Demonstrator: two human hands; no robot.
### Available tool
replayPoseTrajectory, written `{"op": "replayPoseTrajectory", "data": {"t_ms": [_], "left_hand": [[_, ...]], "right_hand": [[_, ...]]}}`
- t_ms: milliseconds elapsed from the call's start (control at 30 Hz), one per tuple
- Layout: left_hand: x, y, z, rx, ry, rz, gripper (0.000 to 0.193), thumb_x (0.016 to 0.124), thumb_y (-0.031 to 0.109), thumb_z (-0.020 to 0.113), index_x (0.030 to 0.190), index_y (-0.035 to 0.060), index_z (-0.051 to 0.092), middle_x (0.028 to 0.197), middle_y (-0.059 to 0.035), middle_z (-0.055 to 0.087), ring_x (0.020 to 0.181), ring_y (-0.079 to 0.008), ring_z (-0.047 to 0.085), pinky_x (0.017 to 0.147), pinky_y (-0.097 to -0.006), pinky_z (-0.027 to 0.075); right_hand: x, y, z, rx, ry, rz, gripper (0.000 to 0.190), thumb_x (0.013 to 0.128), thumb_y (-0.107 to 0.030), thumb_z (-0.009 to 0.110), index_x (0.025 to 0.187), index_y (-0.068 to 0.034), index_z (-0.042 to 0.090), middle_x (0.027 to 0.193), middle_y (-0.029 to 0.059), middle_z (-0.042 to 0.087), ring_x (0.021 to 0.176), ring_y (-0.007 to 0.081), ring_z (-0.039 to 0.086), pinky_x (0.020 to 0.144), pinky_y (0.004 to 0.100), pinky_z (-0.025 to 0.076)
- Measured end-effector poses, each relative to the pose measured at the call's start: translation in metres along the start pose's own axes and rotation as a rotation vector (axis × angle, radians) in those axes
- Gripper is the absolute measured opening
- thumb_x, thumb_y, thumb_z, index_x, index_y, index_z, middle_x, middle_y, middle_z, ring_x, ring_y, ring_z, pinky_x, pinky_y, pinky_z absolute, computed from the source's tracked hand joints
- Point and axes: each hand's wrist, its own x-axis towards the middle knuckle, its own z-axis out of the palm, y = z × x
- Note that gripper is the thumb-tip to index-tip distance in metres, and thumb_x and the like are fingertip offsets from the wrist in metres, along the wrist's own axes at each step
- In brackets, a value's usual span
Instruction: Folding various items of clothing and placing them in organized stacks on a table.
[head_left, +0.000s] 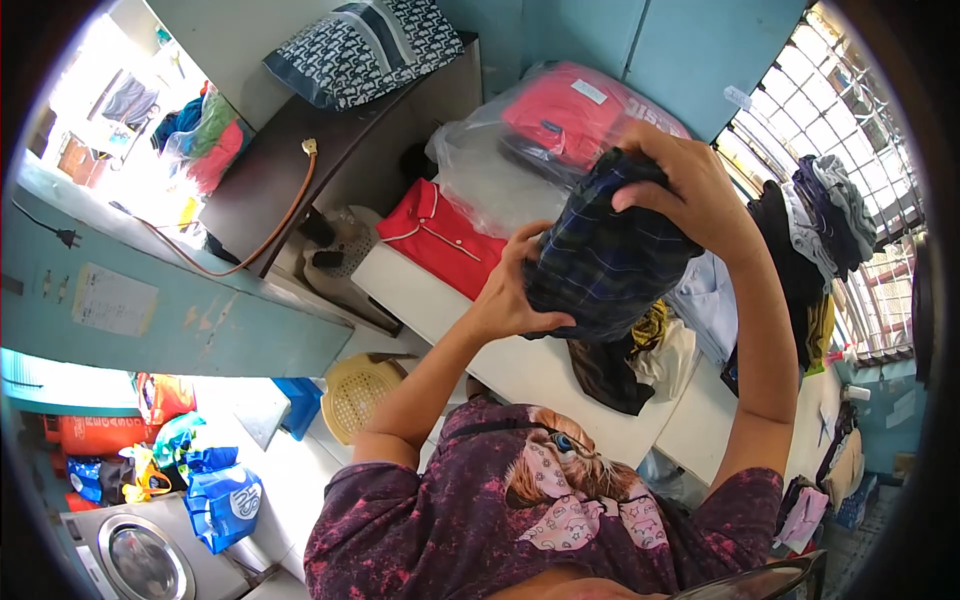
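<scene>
A folded dark plaid garment (607, 255) is held up between my two hands, above the white table (420, 283). My left hand (510, 292) grips its lower left side, thumb along the bottom edge. At the upper right corner, my right hand (679, 187) pinches the cloth between thumb and fingers. Beyond it on the table lie a red collared shirt (442, 236) with white piping and a clear plastic bag (502, 172) with folded pink clothing (555, 120) inside. Below the plaid cloth is a loose heap of black, yellow and cream fabric (664, 356); folded light blue cloth (705, 304) lies beside it.
Stacked dark and grey clothes (814, 217) stand by the window grille at right. A dark-topped counter (277, 180) bears a patterned package (367, 56) and an orange cord with a plug (309, 146). A yellow plastic stool (360, 394) and a washing machine (142, 559) are at left.
</scene>
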Motion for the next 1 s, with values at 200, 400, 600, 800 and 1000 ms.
{"op": "replayPoseTrajectory", "data": {"t_ms": [200,400,600,800,1000], "left_hand": [[-0.027,-0.017,-0.008,0.451,-0.132,-0.045,0.044,0.06,0.014,0.076,0.095,0.0043,0.051,0.111,-0.0158,0.047,0.098,-0.0273,0.052,0.08,-0.0375,0.043],[-0.036,-0.014,-0.06,0.121,-0.039,-0.339,0.015,0.07,0.002,0.063,0.083,-0.0016,0.057,0.087,-0.0091,0.054,0.08,-0.0199,0.054,0.068,-0.0283,0.043],[-0.025,-0.007,-0.128,0.273,-0.169,-0.437,0.02,0.075,-0.007,0.047,0.092,-0.0037,0.057,0.083,-0.0092,0.056,0.074,-0.016,0.052,0.066,-0.0261,0.043],[0.003,0.004,-0.164,0.428,-0.176,-0.56,0.033,0.074,-0.007,0.041,0.102,0.0052,0.053,0.083,-0.0115,0.058,0.079,-0.0202,0.057,0.074,-0.0293,0.044],[0.005,0.029,-0.186,0.555,0.104,-0.311,0.036,0.069,-0.012,0.039,0.1,0.0029,0.048,0.104,-0.0121,0.058,0.102,-0.0303,0.052,0.087,-0.0347,0.039]], "right_hand": [[-0.008,0.008,-0.007,0.067,0.072,0.021,0.036,0.071,-0.032,0.067,0.09,-0.005,0.052,0.074,0.0087,0.057,0.069,0.0244,0.055,0.065,0.03,0.041],[-0.042,0.039,-0.023,0.438,0.076,0.375,0.025,0.071,-0.006,0.063,0.093,-0.005,0.05,0.087,0.0006,0.052,0.083,0.0083,0.047,0.078,0.0212,0.036],[-0.069,0.075,0.012,0.623,-0.071,0.405,0.045,0.061,0.002,0.055,0.104,-0.007,0.046,0.094,-0.0003,0.047,0.092,0.0107,0.046,0.083,0.0229,0.035],[-0.049,0.081,0.057,0.295,-0.043,0.268,0.031,0.063,0.004,0.056,0.094,0.0,0.052,0.085,0.0084,0.052,0.086,0.0165,0.051,0.08,0.0259,0.039],[-0.039,0.067,0.086,0.018,0.273,-0.055,0.037,0.051,0.009,0.052,0.086,-0.003,0.05,0.091,0.0118,0.052,0.092,0.0288,0.05,0.084,0.0356,0.038]]}}
